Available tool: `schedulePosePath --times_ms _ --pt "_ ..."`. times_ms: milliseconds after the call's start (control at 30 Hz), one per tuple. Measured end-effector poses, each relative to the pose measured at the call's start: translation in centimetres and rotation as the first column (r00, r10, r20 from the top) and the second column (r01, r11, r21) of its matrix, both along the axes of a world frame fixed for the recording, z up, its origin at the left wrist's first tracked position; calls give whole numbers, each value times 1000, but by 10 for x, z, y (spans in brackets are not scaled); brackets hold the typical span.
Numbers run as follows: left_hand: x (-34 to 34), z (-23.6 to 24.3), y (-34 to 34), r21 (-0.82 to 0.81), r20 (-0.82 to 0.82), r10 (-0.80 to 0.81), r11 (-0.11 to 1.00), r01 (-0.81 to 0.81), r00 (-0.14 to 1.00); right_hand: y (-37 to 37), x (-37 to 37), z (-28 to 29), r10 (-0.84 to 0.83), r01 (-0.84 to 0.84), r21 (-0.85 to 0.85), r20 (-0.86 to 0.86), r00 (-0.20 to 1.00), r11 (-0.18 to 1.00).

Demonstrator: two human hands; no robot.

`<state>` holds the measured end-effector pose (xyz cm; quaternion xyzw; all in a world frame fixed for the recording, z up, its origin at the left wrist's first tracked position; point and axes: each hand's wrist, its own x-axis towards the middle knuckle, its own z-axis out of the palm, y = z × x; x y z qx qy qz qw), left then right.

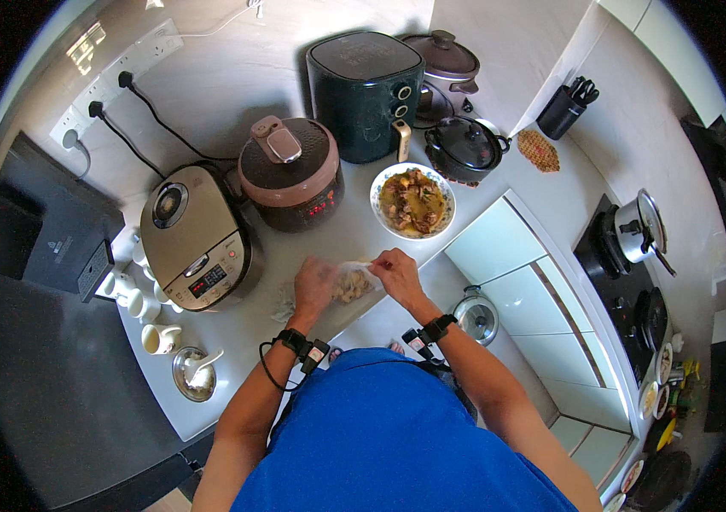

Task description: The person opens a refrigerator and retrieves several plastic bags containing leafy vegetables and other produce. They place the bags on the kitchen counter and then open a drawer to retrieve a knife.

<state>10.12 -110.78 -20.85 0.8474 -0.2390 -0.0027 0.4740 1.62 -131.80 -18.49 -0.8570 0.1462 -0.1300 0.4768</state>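
Observation:
A clear plastic bag (352,287) with pale brown chunks inside lies at the counter's front edge, between my hands. My right hand (399,275) is closed, pinching the bag's upper right edge between thumb and fingers. On the bag's left side is my left hand (315,286); motion smears its fingers, so their grip is not clear. Just beyond the bag stands a patterned white bowl (377,216) holding cooked meat pieces in yellowish broth. A crumpled clear plastic piece (283,300) rests left of my left hand.
A beige rice cooker (197,230), a brown pressure cooker (289,179) and a dark green air fryer (365,102) line the back. Beside them sits a black lidded pot (467,147). White mugs (161,339) and a steel bowl (185,386) stand left; a saucepan (638,226) is on the right stove.

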Motion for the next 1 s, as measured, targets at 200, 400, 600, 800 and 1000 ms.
schedulePosePath --times_ms 200,400,600,800,1000 --pt "0 15 -15 47 164 -120 992 114 979 7 7 9 148 -133 -144 102 984 981" --pt "-5 42 -17 46 94 -136 990 132 986 -1 7 21 152 -132 -242 66 986 961" --pt "7 43 -11 -31 101 1 1000 2 995 -13 5 18 11 5 -134 117 993 991" --pt "-1 45 -22 -61 -63 -142 988 138 988 -13 4 22 117 -76 -255 151 982 964" --pt "5 71 -18 -113 -111 -85 991 72 990 -24 13 36 49 8 -247 223 974 969"
